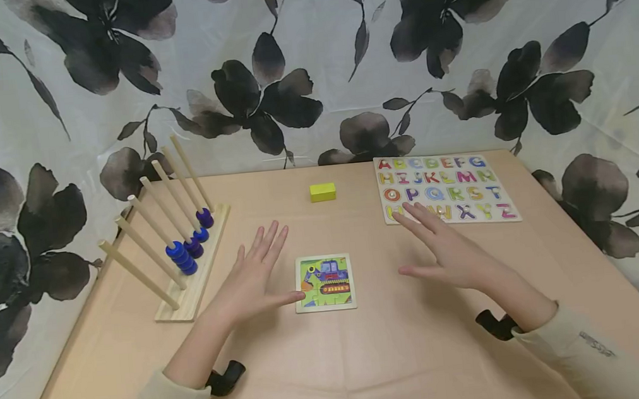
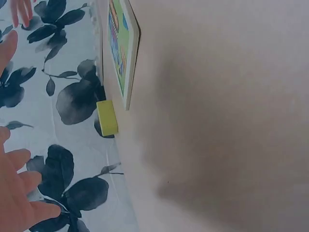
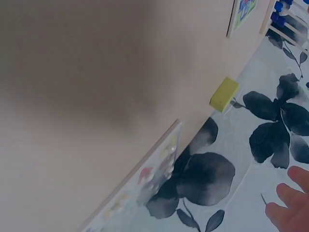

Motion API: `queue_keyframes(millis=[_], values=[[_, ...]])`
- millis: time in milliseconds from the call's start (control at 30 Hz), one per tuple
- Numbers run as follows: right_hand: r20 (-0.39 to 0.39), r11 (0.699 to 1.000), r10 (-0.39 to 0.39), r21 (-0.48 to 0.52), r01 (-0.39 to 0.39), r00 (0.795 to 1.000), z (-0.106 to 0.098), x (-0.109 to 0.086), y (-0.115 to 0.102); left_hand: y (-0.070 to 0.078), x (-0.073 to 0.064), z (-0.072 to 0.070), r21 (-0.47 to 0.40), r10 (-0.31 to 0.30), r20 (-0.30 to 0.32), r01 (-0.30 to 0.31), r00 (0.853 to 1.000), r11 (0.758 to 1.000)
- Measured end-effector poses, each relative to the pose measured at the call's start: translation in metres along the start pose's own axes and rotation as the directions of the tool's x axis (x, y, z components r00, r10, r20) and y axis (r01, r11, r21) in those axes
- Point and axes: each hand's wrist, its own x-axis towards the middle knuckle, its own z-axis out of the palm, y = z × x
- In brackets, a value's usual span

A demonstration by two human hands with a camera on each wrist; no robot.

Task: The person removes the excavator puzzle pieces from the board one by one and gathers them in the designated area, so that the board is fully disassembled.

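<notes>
My left hand (image 1: 255,278) hovers over the table with fingers spread, between the peg rack and the jigsaw puzzle; its thumb tip overlaps the puzzle's left edge in the head view. The framed jigsaw puzzle (image 1: 327,282) shows a blue and red digger on green. Off to the right, my right hand (image 1: 452,251) is spread too, its fingertips overlapping the lower edge of the alphabet board (image 1: 438,189). Neither hand holds anything. Beyond the puzzle lies a yellow block (image 1: 323,192), also visible in the left wrist view as a yellow block (image 2: 107,118).
At the left stands a wooden peg rack (image 1: 196,292) with a row of tilted-looking pegs and blue rings (image 1: 182,257) on some of them. A floral cloth (image 1: 342,64) hangs behind the table (image 1: 368,366). Dark straps sit at both wrists.
</notes>
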Motion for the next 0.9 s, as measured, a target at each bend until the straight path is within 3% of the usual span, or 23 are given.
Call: queue_keyframes(millis=[300, 600, 900], values=[[0.075, 0.996, -0.017, 0.09, 0.01, 0.997, 0.016, 0.014, -0.012, 0.0, -0.001, 0.012, -0.184, -0.051, 0.028, 0.056, 0.998, 0.981], [0.115, 0.989, -0.039, 0.148, 0.022, 0.993, 0.03, 0.029, -0.023, 0.003, -0.001, 0.019, -0.27, -0.056, 0.054, 0.068, 0.997, 0.961], [0.16, 0.973, -0.059, 0.228, 0.021, 0.985, 0.05, 0.045, -0.03, 0.007, -0.003, 0.03, -0.361, -0.093, 0.127, 0.133, 0.988, 0.923]])
